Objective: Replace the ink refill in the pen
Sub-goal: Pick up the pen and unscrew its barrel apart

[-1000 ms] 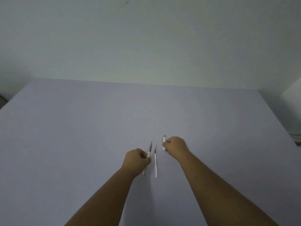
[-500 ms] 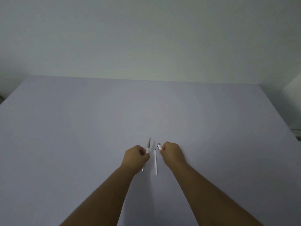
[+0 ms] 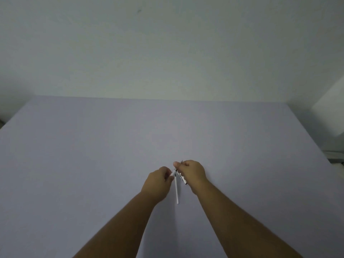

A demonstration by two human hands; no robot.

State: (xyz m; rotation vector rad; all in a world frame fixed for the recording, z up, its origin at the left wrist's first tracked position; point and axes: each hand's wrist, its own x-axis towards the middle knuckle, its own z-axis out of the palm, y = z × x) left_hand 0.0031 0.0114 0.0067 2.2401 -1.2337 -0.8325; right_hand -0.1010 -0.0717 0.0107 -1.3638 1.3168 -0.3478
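While both forearms reach up from the bottom edge of the frame, the two hands meet just below the middle, over a pale lavender table (image 3: 93,155). The left hand (image 3: 158,180) is curled into a loose fist, its fingertips pinched on a short white pen piece (image 3: 173,173) that pokes out toward the right. The right hand (image 3: 192,173) is also curled shut, gripping a thin pen part (image 3: 181,176) that runs slantwise through its fingers: a dark, pointed end shows above the knuckles toward the upper left of the hand, and a pale end with a dark tip sticks out below, toward the lower middle of the frame. Whether this part is the barrel or a refill is too small to tell. The two held pieces sit very close together between the hands; whether they touch cannot be made out.

Lying flat on the table between the wrists is a slim white refill (image 3: 176,190), nearly upright in the frame, its upper end passing just under the held pieces and its lower end pointing toward the bottom edge. Behind the table, a plain grey-white wall (image 3: 167,49) fills the upper part of the frame.
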